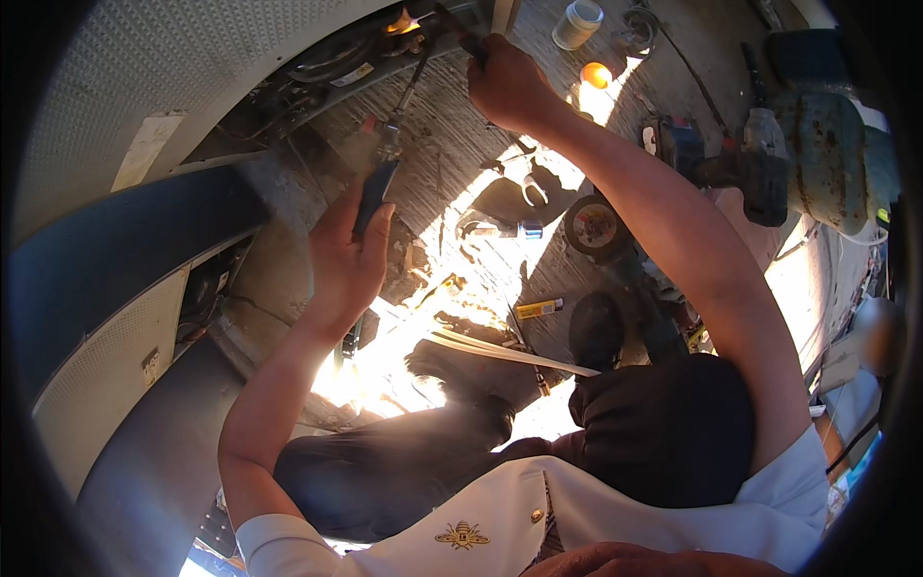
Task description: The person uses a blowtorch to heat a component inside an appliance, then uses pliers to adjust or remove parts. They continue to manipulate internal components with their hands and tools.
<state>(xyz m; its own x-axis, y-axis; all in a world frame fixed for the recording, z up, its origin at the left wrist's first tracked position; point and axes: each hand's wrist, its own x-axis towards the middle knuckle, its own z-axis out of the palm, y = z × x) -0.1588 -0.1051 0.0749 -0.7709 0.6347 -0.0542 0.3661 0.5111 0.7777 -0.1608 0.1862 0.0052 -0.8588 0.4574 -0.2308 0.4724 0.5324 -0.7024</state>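
My left hand (pixel 346 255) grips the dark handles of a pair of pliers (pixel 380 178), whose jaws point up toward the opened underside of a large white appliance (pixel 144 87). My right hand (pixel 505 82) is stretched further up and closed around a thin dark tool (pixel 461 38) at the appliance's exposed wiring, where a small orange flame or glow (pixel 402 23) shows. Both forearms rise from my white short-sleeved shirt; my knees in dark trousers (pixel 654 423) are below.
A cordless drill (pixel 731 163) lies at the right beside a rusty greenish cylinder (pixel 832 159). A roll of tape (pixel 594 226), a small white jar (pixel 577 23), a yellow utility knife (pixel 538 309) and white strips (pixel 500 351) litter the sunlit concrete floor.
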